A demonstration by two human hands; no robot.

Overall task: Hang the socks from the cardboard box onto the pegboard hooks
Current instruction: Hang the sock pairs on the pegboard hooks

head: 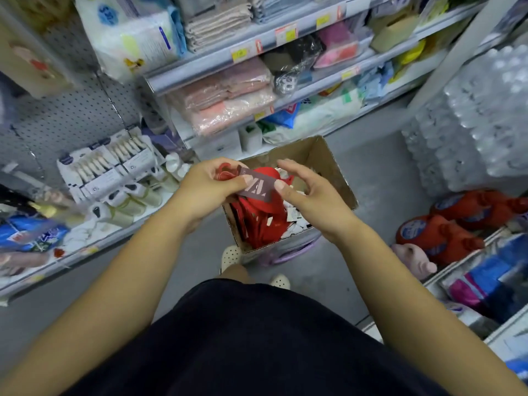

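- Left hand [211,187]: fingers curled round red socks [267,173], thumb pressing their label [257,189].
- Right hand [308,195]: thumb tip touching label's end; fingers arched, slightly spread.
- Box [328,164]: beneath both hands.

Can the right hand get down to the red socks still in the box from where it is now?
Probably yes. The cardboard box is open on top and the right hand hovers directly over it. Only the sock pack gripped by the left hand partly covers the red socks below.
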